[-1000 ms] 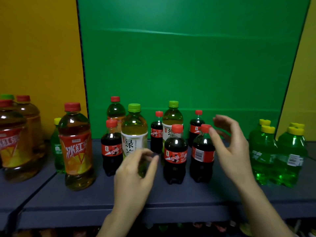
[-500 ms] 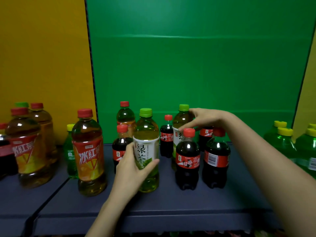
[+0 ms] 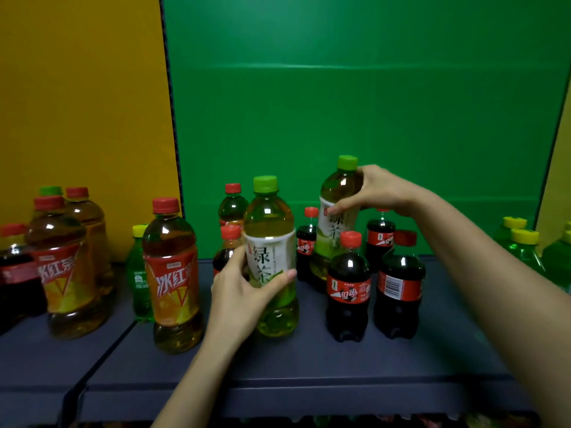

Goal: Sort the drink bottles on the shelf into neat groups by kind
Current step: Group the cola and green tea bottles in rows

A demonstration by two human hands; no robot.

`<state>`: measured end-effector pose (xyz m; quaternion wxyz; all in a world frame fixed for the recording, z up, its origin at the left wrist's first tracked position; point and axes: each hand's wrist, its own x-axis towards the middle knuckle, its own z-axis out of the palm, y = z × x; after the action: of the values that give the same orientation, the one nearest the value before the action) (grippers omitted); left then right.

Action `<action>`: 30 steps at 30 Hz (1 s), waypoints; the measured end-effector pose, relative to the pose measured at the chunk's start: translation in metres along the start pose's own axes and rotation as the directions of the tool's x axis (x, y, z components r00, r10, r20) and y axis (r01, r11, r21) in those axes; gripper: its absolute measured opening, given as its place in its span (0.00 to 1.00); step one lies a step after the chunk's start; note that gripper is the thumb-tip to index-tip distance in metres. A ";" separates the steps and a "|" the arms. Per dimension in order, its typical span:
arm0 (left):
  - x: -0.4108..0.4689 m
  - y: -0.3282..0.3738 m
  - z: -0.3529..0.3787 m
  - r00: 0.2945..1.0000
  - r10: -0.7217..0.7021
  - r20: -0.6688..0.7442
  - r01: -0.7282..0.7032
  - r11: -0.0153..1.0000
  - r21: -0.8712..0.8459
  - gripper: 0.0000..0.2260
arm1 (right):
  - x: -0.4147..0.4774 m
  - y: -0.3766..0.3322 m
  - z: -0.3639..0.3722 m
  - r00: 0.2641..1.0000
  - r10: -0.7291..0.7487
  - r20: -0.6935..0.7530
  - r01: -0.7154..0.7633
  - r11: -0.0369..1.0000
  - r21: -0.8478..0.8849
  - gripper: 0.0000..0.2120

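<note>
A: State of left hand [image 3: 247,291]?
B: Wrapped round front green tea bottle [image 3: 268,217], upright on shelf [image 3: 309,366].
A: And right hand [image 3: 383,189]?
B: Grips rear green tea bottle [image 3: 338,186], tilted, behind cola bottles [image 3: 347,282], up-right of the front one.

Your front green tea bottle [image 3: 270,217] and rear green tea bottle [image 3: 340,186] are clear, glossy plastic with smooth white wrap labels and duller plastic caps. The cola bottles [image 3: 348,267] gleam likewise. The shelf [image 3: 309,359] looks matt and smooth, and so does the green back panel [image 3: 340,88].
</note>
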<state>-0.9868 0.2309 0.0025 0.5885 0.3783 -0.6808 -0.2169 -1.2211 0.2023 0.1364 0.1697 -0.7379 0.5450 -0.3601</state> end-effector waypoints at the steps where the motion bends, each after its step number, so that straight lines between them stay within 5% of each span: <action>1: 0.003 0.006 -0.003 1.000 0.021 -0.014 -0.021 1.000 -0.014 0.25 | -0.001 -0.006 -0.005 0.999 -0.036 -0.034 0.037 0.999 0.021 0.19; 13: 0.015 0.077 -0.066 0.939 0.210 -0.271 -0.200 0.978 0.066 0.28 | -0.037 -0.096 0.001 0.803 -0.378 -0.461 0.512 0.833 0.209 0.24; 17: -0.008 0.082 -0.104 0.935 0.162 -0.316 -0.139 0.986 0.092 0.29 | -0.061 -0.115 0.036 0.819 -0.382 -0.428 0.543 0.758 0.362 0.22; 22: -0.055 0.078 -0.153 0.921 0.099 -0.376 -0.038 0.985 0.168 0.29 | -0.081 -0.124 0.107 0.877 -0.357 -0.321 0.480 0.652 0.587 0.34; 30: -0.133 0.049 -0.248 0.849 -0.005 -0.528 0.167 0.951 0.261 0.25 | -0.099 -0.158 0.228 0.916 -0.379 -0.134 0.346 0.573 0.743 0.36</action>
<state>-0.7568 0.4008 0.0069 0.6768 0.5371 -0.5026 -0.0280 -0.9647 0.3164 0.0484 0.3937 -0.7025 0.1797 -0.5650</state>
